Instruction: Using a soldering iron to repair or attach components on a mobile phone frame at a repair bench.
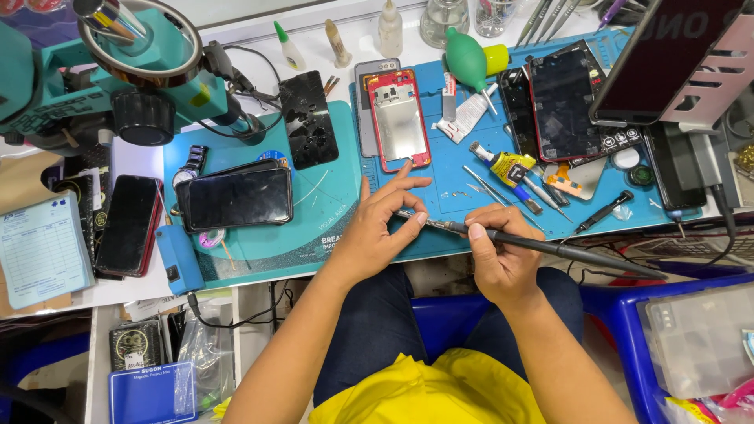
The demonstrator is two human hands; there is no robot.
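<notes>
Iron [550, 247] lay gripped in my right hand [499, 255], its tip pinched by my left hand [385, 228] just below the red phone [399, 118]; a yellow-labelled glue tube [503, 165] rested right of that phone.

Right hand [496, 250] holding soldering iron [550, 247], left hand [385, 228] pinching its tip, blue mat [455, 180]

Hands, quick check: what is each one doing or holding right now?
Left hand: fingers pinched around the metal tip end of the soldering iron, over the blue mat.
Right hand: closed around the soldering iron's black handle.
</notes>
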